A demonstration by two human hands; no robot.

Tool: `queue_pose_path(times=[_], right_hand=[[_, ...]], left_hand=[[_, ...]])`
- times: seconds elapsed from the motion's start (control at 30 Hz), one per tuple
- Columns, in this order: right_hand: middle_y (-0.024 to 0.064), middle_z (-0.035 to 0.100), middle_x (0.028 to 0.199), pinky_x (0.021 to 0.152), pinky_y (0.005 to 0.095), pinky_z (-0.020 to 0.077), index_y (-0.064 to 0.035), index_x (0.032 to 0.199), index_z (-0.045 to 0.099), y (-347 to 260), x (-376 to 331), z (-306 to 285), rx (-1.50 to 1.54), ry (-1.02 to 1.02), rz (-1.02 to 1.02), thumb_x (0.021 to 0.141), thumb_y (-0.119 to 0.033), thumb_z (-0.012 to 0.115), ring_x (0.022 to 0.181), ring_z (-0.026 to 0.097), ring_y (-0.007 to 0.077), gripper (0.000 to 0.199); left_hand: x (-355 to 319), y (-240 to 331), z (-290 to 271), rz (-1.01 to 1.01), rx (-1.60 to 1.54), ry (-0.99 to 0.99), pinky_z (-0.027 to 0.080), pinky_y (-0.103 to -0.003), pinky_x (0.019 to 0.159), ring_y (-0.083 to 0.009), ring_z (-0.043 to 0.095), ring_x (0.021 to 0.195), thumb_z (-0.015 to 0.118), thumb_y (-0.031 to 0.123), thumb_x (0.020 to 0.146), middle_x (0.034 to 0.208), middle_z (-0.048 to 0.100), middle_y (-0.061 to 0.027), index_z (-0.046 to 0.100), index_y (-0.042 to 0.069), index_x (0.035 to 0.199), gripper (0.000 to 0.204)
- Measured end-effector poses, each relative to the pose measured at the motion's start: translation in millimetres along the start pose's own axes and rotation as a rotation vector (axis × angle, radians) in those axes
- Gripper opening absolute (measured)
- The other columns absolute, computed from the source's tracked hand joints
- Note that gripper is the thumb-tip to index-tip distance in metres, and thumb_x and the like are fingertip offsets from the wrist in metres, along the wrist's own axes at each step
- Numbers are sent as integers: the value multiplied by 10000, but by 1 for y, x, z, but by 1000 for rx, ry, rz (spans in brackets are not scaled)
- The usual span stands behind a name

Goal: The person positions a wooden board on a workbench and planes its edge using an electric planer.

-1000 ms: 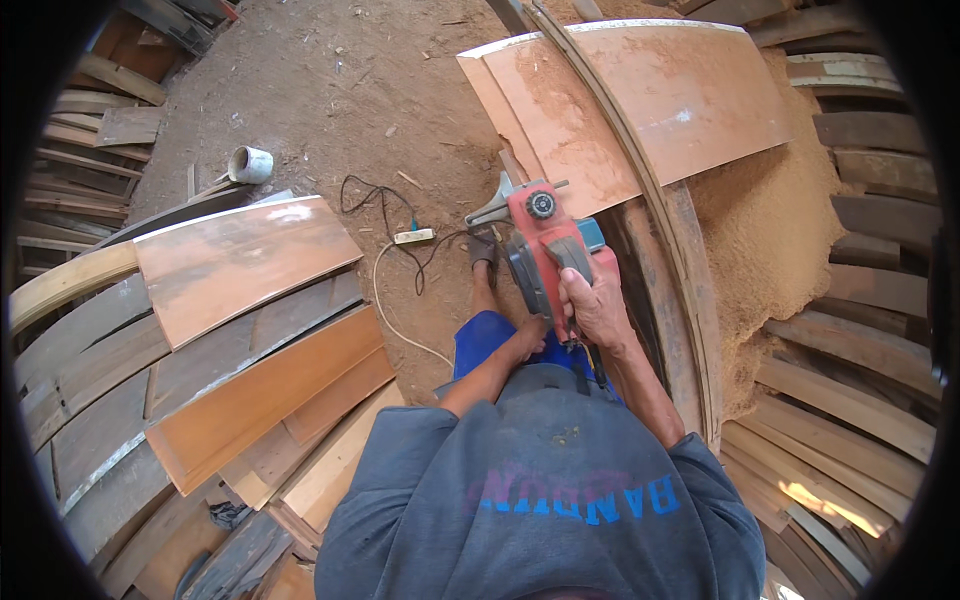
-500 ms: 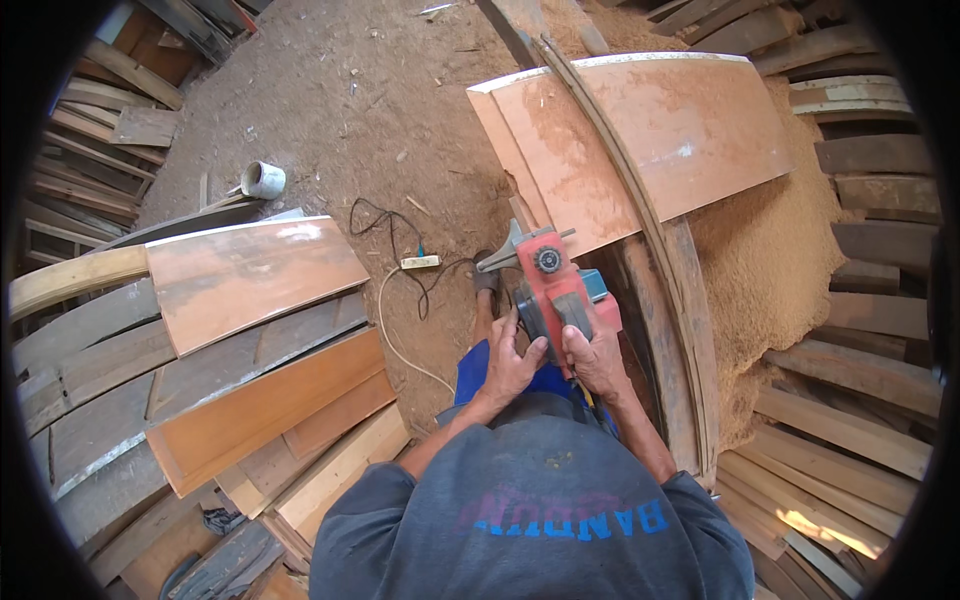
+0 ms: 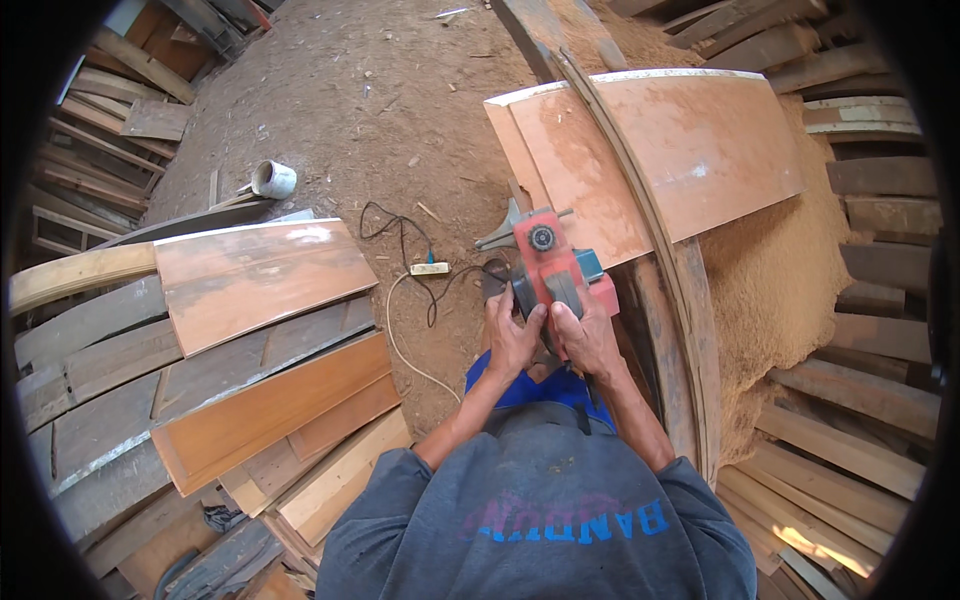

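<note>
While both hands gripped it, the red planer (image 3: 553, 268) sat just left of the long curved plank (image 3: 640, 230), its long axis running away from the person, nose pointing toward the big orange board (image 3: 700, 150). Left hand (image 3: 512, 338) was closed on its rear left side, right hand (image 3: 585, 338) closed on the handle. White power strip (image 3: 430, 268) lay left of the planer.

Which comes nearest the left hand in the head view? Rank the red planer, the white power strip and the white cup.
1. Red planer: the left hand is on it.
2. White power strip: on the dirt, up and left.
3. White cup: far upper left, by the boards.
</note>
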State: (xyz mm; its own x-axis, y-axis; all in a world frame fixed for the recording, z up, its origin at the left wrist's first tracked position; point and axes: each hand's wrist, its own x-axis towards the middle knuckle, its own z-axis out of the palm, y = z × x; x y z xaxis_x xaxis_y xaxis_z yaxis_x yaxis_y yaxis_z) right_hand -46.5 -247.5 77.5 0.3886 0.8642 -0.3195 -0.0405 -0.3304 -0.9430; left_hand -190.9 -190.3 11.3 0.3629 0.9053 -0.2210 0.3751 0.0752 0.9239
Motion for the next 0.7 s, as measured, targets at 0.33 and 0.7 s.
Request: queue_pose_path(times=[0.33, 0.7], right_hand=[[325, 689, 952, 808, 483, 531, 98, 1087, 637, -39, 74, 11, -256, 13, -62, 981, -433, 612, 934, 698, 450, 543], [350, 671, 975, 837, 498, 520, 111, 1082, 633, -46, 110, 18, -234, 19, -81, 960, -486, 602, 953, 683, 463, 610]], left_hand=[[82, 6, -24, 108, 85, 14, 505, -445, 906, -341, 619, 1005, 771, 346, 893, 1025, 624, -198, 688, 47, 1254, 476], [126, 21, -34, 73, -54, 2, 524, -346, 674, -130, 639, 734, 721, 339, 953, 810, 735, -117, 733, -20, 1091, 385]])
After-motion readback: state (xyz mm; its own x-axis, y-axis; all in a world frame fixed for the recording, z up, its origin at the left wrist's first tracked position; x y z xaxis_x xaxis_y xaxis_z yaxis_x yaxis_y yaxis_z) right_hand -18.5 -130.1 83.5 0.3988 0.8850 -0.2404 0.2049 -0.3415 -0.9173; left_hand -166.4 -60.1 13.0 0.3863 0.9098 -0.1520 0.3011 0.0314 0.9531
